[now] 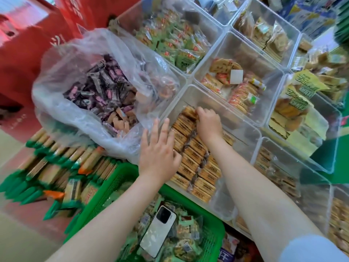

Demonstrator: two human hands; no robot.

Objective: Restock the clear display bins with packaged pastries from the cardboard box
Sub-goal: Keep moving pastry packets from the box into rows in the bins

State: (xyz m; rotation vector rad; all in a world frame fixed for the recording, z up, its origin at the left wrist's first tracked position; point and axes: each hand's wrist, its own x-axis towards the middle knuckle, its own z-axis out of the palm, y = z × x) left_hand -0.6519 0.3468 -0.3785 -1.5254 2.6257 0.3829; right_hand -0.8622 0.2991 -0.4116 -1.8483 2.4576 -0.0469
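A clear display bin (243, 129) in the middle holds rows of brown packaged pastries (194, 157). My right hand (208, 121) reaches into the bin's far end, its fingers curled onto the top pastry packet (188, 112). At the bin's left wall, my left hand (159, 150) lies with fingers straight, pressing against the side of the pastry rows. A clear plastic bag (75, 87) of dark purple and pink wrapped snacks (98, 91) sits to the left. No cardboard box is plainly visible.
Other clear bins hold green-labelled packets (175, 42), round crackers (236, 87) and yellow-wrapped cakes (294, 103). A green basket (113, 186) below holds snack packs and a white phone (158, 229). Green-wrapped biscuit packs (47, 167) lie at left. Red boxes (28, 35) stand behind.
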